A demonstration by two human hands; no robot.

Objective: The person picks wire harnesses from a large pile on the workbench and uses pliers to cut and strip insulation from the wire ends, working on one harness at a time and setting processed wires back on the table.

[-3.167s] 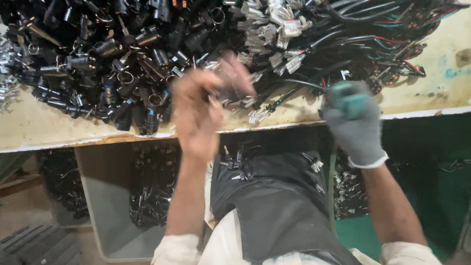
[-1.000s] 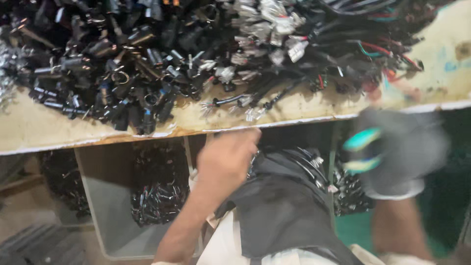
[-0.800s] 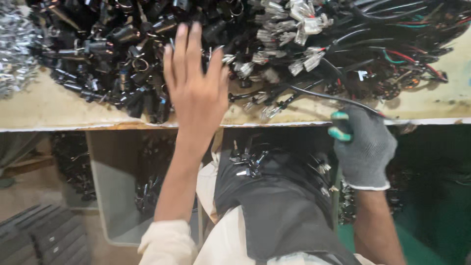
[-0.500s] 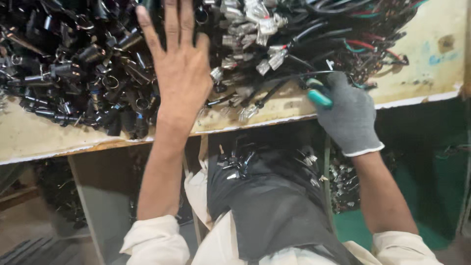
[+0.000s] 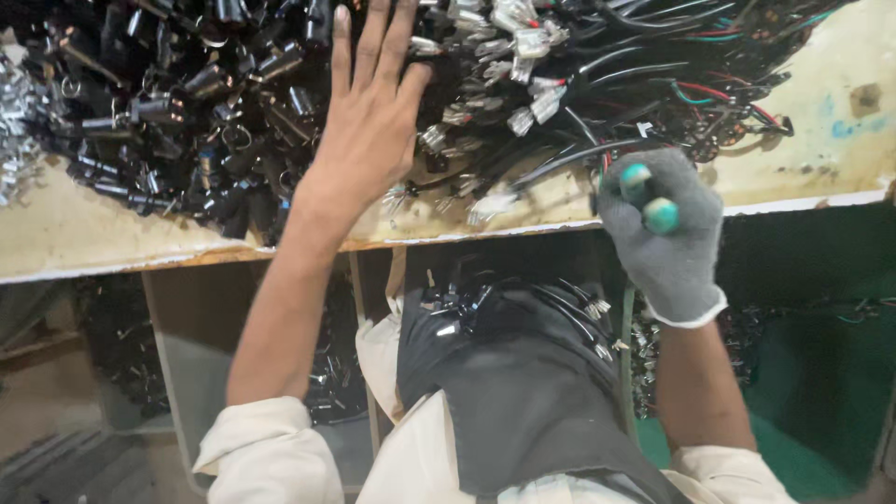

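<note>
My bare left hand [image 5: 369, 121] reaches forward with fingers spread, flat over a heap of black wires with metal terminals [image 5: 523, 65] on the worn bench [image 5: 84, 238]. It holds nothing. My right hand [image 5: 665, 224] wears a grey knit glove and is closed around a tool with teal green handles [image 5: 649, 196] at the bench's front edge. A black wire [image 5: 569, 159] runs from the heap toward the gloved hand. A dark bundle of finished wires [image 5: 509, 317] lies in my lap.
A pile of black cylindrical sleeves with metal rings [image 5: 168, 121] covers the bench's left part. Shiny metal clips [image 5: 14, 140] lie at the far left. Open bins [image 5: 177, 373] with dark parts stand under the bench. A green surface [image 5: 821, 373] is at lower right.
My left hand rose from my lap and stretched out over the wire heap, fingers spread. The gloved right hand stayed near the bench edge with the tool in it.
</note>
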